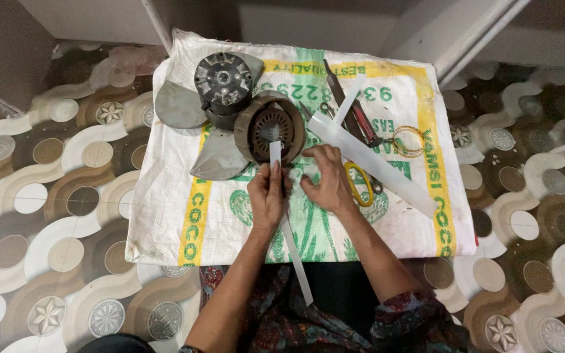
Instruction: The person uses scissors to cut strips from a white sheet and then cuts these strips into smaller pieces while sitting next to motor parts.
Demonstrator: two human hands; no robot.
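Note:
My left hand (267, 194) pinches a long narrow white paper strip (293, 252), whose upper end reaches into the round brown motor stator (269, 128). The strip's lower end trails down over my lap. My right hand (327, 180) rests beside it on the white woven sack (165, 216), fingers curled near the strip, just left of the yellow-handled scissors (359, 183). Behind the stator lies a dark fan motor housing (223, 85) with grey blades (179, 104).
A wide white sheet of insulating paper (374, 163) lies diagonally right of my hands. A red-handled tool (354, 111) and a coil of thin wire (405, 140) sit at the sack's far right. Patterned brown floor (53, 196) surrounds the sack.

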